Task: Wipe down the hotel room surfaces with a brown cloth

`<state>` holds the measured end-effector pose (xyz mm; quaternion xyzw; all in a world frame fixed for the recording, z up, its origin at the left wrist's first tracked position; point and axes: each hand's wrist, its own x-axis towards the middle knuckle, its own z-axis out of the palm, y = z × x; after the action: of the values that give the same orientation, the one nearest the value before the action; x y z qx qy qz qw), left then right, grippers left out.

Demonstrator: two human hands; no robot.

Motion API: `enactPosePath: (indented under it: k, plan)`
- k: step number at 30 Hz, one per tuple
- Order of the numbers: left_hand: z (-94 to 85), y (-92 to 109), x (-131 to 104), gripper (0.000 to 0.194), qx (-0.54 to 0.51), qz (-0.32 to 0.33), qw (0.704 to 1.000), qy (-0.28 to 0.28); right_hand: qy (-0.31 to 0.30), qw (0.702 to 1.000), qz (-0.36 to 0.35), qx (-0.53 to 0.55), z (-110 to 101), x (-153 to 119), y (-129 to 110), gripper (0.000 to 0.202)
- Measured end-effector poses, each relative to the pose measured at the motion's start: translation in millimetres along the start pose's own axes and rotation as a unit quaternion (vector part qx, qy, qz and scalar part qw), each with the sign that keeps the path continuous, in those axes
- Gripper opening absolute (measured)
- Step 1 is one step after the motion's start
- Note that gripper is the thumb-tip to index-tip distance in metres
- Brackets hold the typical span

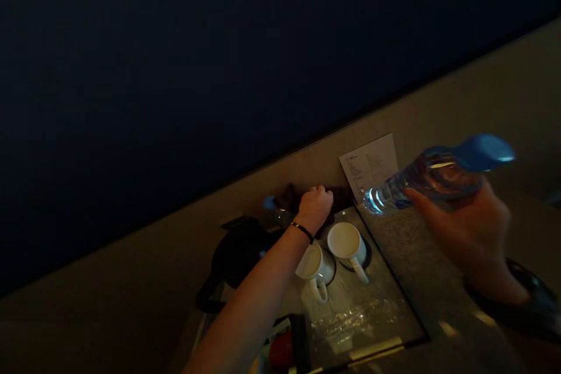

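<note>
Dim room, grey speckled stone counter against a beige wall, glossy tray bearing two white ceramic mugs.

Clear plastic water bottle with blue cap held tilted above the counter's far edge (cap to the right), gripped from below by right hand, fingers wrapped around it. Left hand stretched past the mugs, curled over something dark by the wall; grip impossible to tell.

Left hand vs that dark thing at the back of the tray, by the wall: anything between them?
Nothing visible does. The left hand is already on the dark item at the tray back edge; the two white mugs sit nearer the camera, beside the wrist. The right hand holds a water bottle off to the side.
</note>
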<state>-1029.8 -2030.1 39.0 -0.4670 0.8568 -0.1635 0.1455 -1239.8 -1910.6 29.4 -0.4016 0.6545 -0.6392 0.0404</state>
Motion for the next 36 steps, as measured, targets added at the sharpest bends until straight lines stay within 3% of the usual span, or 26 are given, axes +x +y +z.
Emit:
enactPosePath:
  k: [2,4,8,11,15,19,22,24,28,32,36]
  plan:
    - [18.0,8.1,17.8,0.025,-0.014,0.026,0.997,-0.067,0.018,0.999,-0.003,-0.029,-24.3,5.1,8.1,0.064]
    - [29.5,9.7,29.3,0.024,-0.026,0.056,0.995,-0.079,0.027,0.998,0.011,-0.054,-41.9,4.9,21.3,0.063]
    - [28.6,6.8,33.4,0.028,-0.077,0.147,0.983,-0.078,0.027,0.993,0.062,-0.098,-61.1,-0.9,42.0,0.063]
    - [11.7,16.5,32.1,0.031,-0.128,0.23,0.963,-0.052,0.018,0.995,0.053,-0.079,-62.2,0.3,41.1,0.065]
    - [-8.5,52.1,31.1,0.027,-0.128,0.299,0.945,-0.026,0.029,0.997,-0.009,-0.066,-54.6,4.3,29.7,0.062]
    - [-8.2,96.5,12.9,0.024,-0.086,0.361,0.929,-0.004,0.014,0.995,-0.045,-0.087,-52.2,4.8,22.1,0.061]
    - [-4.3,119.3,-12.2,0.021,-0.07,0.402,0.91,0.067,0.012,0.994,-0.07,-0.079,-50.9,8.0,18.5,0.062]
    - [-6.4,123.5,-26.0,0.02,-0.062,0.417,0.899,0.121,0.01,0.995,-0.073,-0.065,-45.9,11.3,16.6,0.064]
    - [-24.9,100.2,-33.9,0.022,-0.049,0.397,0.903,0.156,-0.032,0.998,-0.049,-0.035,-26.6,13.8,16.2,0.06]
    - [-52.0,50.9,-35.0,0.023,-0.027,0.307,0.93,0.199,-0.058,0.997,-0.045,-0.008,-5.8,9.6,21.3,0.051]
    - [-82.1,4.2,-61.4,0.024,-0.042,0.192,0.933,0.302,-0.068,0.997,-0.02,0.042,15.2,6.7,23.1,0.052]
